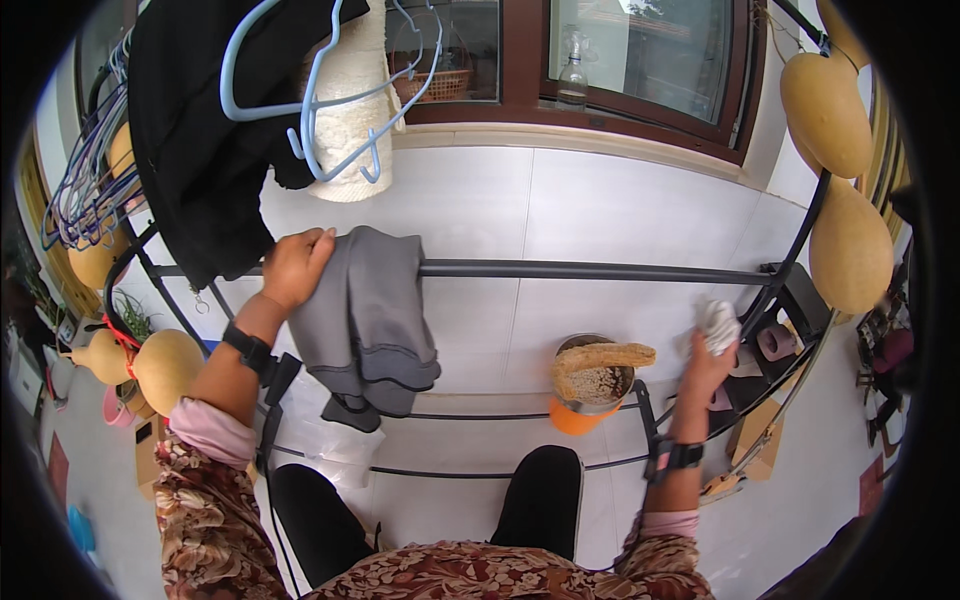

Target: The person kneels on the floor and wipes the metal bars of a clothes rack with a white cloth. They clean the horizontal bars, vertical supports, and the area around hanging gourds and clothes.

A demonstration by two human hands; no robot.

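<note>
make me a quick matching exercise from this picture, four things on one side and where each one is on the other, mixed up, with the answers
Things:
1. grey garment
2. whitish cloth
3. clear bottle
4. light blue hangers

Places:
A. beside the brown window frame
B. upper left, in front of a black garment
C. draped over the dark bar
D. in the right hand

Pairs: 1-C, 2-D, 3-A, 4-B
</note>
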